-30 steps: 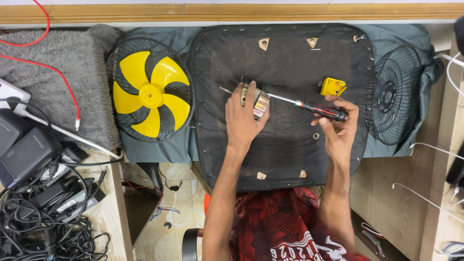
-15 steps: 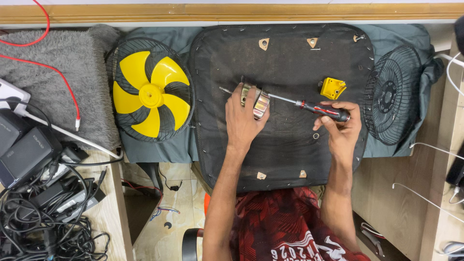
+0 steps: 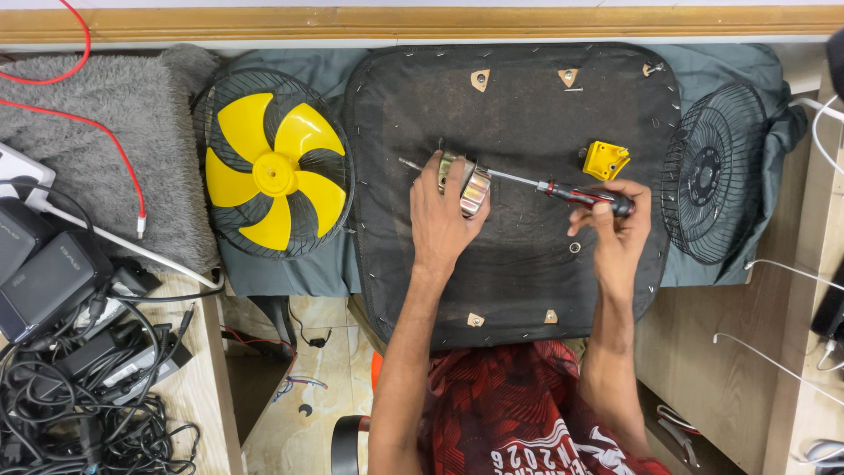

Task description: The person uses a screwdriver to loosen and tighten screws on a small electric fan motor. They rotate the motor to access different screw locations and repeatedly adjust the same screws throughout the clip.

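One screwdriver (image 3: 563, 189); one motor (image 3: 470, 185); two grilles (image 3: 712, 176)

A small repair workshop: fan blades (image 3: 274, 171), loose grille (image 3: 712, 176), tangled cables (image 3: 79, 405) crowd the bench.

You have one view only, from the camera on your head, so no second view shares any of the scene. It looks almost straight down, with your red shirt at the bottom edge and the wooden rail (image 3: 422, 22) at the top. The black pad (image 3: 519, 264) fills the middle and serves as the landmark. The view sits near enough that your forearms run up from the bottom edge to the pad's centre, where both hands meet. It is still wide enough to take in the yellow fan (image 3: 274, 171) left of the pad, the black grille (image 3: 714, 176) right of it, and the cables (image 3: 79, 387) below-left.
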